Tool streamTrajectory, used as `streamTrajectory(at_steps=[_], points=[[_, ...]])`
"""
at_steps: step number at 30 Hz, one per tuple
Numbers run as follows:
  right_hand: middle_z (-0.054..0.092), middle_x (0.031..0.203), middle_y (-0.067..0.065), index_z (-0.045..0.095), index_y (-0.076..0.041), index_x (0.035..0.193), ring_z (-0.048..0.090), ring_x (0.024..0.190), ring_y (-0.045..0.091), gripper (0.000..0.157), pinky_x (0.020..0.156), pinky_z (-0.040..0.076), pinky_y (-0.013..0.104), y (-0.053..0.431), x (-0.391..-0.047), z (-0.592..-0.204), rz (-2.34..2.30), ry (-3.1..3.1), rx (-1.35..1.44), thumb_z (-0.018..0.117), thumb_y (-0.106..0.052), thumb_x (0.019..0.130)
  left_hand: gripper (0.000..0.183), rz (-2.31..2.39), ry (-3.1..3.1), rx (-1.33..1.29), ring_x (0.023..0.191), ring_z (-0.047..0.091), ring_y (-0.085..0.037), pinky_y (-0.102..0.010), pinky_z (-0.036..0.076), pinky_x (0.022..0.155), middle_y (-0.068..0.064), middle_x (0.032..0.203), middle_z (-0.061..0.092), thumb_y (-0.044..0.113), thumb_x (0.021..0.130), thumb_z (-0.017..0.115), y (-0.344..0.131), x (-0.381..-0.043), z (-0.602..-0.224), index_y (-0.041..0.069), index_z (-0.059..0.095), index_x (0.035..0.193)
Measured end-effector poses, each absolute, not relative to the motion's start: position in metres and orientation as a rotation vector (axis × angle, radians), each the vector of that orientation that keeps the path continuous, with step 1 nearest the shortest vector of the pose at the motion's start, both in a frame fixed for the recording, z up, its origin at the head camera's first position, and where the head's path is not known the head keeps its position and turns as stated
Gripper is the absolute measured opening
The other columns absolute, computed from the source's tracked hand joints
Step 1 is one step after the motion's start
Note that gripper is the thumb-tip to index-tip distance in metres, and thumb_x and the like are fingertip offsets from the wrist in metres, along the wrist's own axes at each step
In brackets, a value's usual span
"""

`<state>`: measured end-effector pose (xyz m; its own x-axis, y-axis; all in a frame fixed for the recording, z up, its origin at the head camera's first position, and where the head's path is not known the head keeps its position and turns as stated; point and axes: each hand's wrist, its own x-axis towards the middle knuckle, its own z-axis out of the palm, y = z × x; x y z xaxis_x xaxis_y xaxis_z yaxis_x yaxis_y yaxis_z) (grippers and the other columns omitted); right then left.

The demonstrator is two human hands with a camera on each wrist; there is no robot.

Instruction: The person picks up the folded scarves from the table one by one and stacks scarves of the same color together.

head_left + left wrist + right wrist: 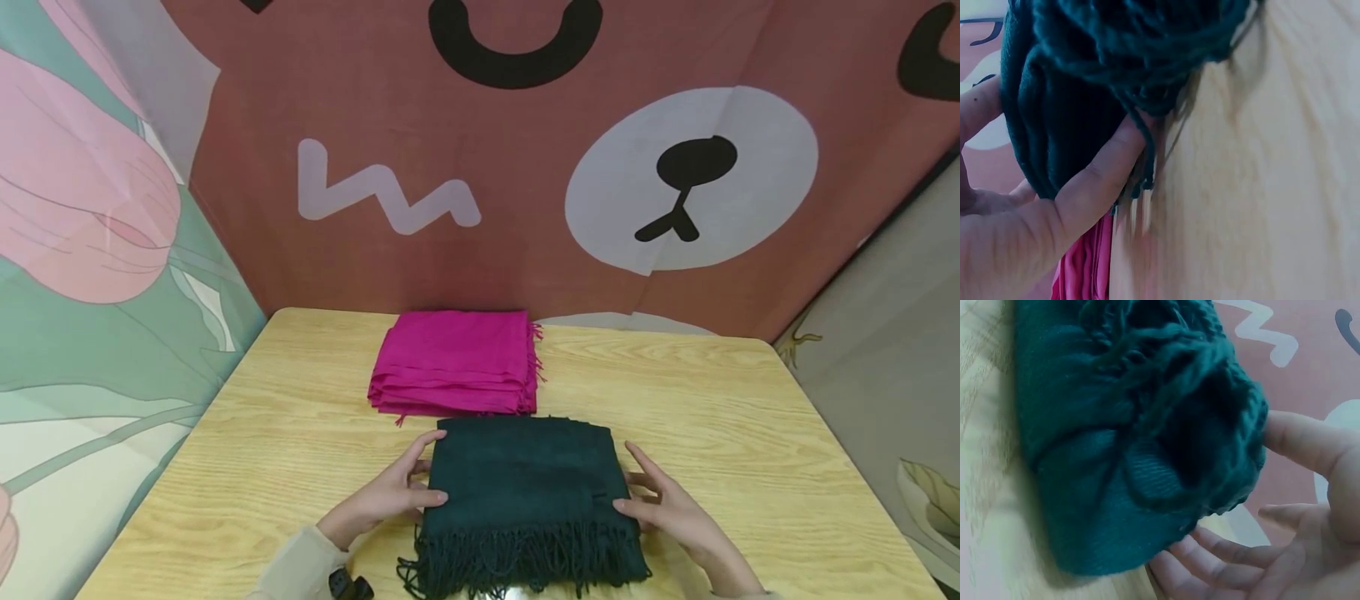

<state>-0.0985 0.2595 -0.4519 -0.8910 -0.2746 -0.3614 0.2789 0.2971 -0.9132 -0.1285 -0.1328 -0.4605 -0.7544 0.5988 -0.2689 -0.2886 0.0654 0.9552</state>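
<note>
A folded dark green scarf (525, 467) lies near the front of the table, its twisted fringe (525, 550) toward the person. My left hand (386, 493) holds its left side, thumb on top. In the left wrist view, a finger (1100, 169) reaches in under the folded layers beside hanging strands. At the opposite side, my right hand (675, 508) has the thumb on the upper edge. The right wrist view shows its other fingers (1210, 562) tucked at the lower edge of the scarf, their tips partly hidden.
Just behind the green scarf, a folded magenta scarf (457, 354) lies at the table's back edge, with fringe on its right side. The wood-grain table (742, 433) meets a printed cloth backdrop (360, 267). A black strap piece (348, 585) shows at the left wrist.
</note>
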Motion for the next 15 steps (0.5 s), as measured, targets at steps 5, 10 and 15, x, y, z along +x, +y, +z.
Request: streamTrajectory(at_steps=[5, 10, 15], points=[[0.013, 0.137, 0.041, -0.001, -0.016, 0.147, 0.042, 0.11, 0.044, 0.087, 0.068, 0.045, 0.035, 0.2578, -0.1018, -0.4562, -1.628, 2.093, 0.017, 0.061, -0.018, 0.087, 0.08, 1.778, 1.634, 0.323, 0.076, 0.062, -0.023, -0.034, 0.051, 0.057, -0.029, 0.129, 0.029, 0.007, 0.086, 0.061, -0.1326, -0.132, -0.4633, 0.024, 0.011, 0.146], [0.007, 0.137, 0.042, -0.008, -0.022, 0.146, 0.019, 0.122, 0.058, 0.091, 0.081, 0.045, 0.047, 0.2562, -0.1038, -0.4601, -1.662, 2.056, -0.018, 0.061, -0.015, 0.087, 0.08, 1.787, 1.602, 0.332, 0.086, 0.06, -0.024, -0.036, 0.052, 0.061, -0.028, 0.131, 0.029, 0.006, 0.086, 0.061, -0.1313, -0.1347, -0.4661, 0.025, 0.011, 0.146], [-0.006, 0.143, 0.033, -0.008, -0.026, 0.146, 0.004, 0.125, 0.057, 0.091, 0.087, 0.038, 0.056, 0.2547, -0.1067, -0.4616, -1.678, 2.026, -0.104, 0.06, -0.013, 0.088, 0.081, 1.812, 1.546, 0.335, 0.099, 0.056, -0.029, -0.045, 0.051, 0.072, -0.025, 0.13, 0.032, 0.003, 0.085, 0.061, -0.1279, -0.1368, -0.4685, 0.025, 0.011, 0.146]])
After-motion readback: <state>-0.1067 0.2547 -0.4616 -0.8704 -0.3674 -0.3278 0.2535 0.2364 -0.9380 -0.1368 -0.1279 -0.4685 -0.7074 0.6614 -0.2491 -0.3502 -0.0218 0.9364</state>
